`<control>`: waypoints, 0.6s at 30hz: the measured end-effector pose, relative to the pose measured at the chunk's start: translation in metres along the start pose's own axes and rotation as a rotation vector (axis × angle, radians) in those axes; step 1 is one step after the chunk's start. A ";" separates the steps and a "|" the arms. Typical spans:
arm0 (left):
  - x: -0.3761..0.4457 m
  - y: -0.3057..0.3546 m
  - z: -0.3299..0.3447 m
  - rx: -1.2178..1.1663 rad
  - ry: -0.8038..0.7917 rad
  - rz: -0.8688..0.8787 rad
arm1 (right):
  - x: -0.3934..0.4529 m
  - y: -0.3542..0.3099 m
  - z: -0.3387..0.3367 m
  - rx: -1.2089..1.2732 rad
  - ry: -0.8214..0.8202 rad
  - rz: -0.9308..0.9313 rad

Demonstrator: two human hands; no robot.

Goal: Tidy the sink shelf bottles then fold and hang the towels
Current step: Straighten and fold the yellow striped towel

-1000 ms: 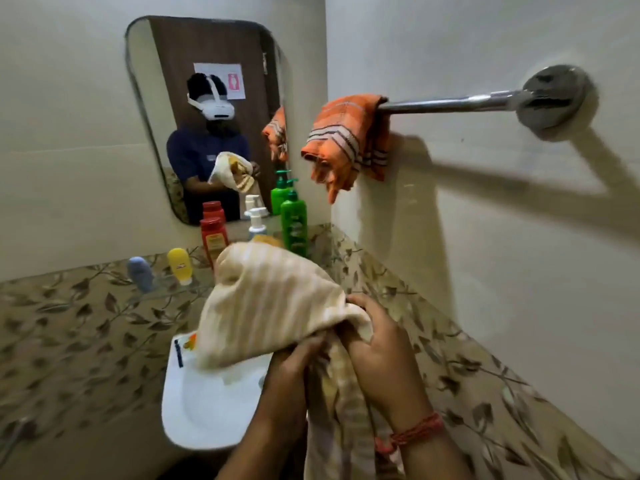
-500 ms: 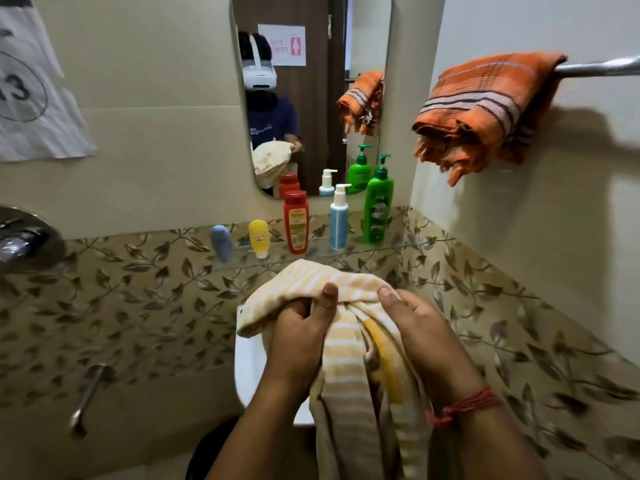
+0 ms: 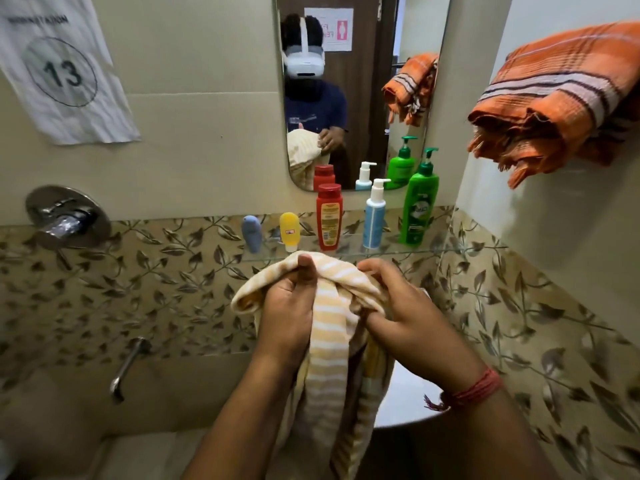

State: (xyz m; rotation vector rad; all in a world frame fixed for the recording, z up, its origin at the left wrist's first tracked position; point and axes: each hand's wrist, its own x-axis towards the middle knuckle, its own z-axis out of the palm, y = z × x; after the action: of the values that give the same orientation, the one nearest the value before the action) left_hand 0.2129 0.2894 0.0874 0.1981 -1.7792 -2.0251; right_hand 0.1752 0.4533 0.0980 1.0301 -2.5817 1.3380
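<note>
Along the glass shelf [image 3: 398,251] under the mirror [image 3: 349,98] five bottles stand in a row: a blue-grey tube [image 3: 251,233] at the left end, then a yellow tube [image 3: 289,231], a red bottle [image 3: 329,216], a white-and-blue pump bottle [image 3: 374,216], and a green pump bottle [image 3: 418,206] at the right end. An orange striped towel [image 3: 557,95] hangs folded on the right wall. In front of the shelf's edge, hiding part of the white basin [image 3: 408,400], a yellow-and-white striped towel [image 3: 329,341] hangs bunched; the left hand [image 3: 289,306] is closed on its top fold, thumb up, and the right hand [image 3: 401,313] pinches the fold beside it. A numbered paper [image 3: 62,71] is stuck to the left wall above a chrome tap fitting [image 3: 65,216].
</note>
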 end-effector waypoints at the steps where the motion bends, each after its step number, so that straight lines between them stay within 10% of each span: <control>1: 0.000 0.002 0.003 -0.009 0.013 -0.011 | 0.003 0.002 -0.003 0.056 0.020 0.026; 9: -0.009 0.002 0.012 -0.234 0.201 -0.054 | 0.019 0.042 -0.030 0.783 0.080 0.354; 13: -0.023 -0.010 0.022 0.136 0.424 0.175 | 0.013 0.054 -0.025 1.090 -0.153 0.301; 18: -0.034 0.004 0.039 0.349 0.052 0.261 | 0.012 0.053 -0.022 1.190 -0.361 0.202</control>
State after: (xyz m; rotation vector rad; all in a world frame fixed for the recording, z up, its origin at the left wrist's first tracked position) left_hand 0.2290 0.3386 0.0916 0.1143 -1.9989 -1.5114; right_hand 0.1295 0.4845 0.0785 1.1464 -1.9308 3.1226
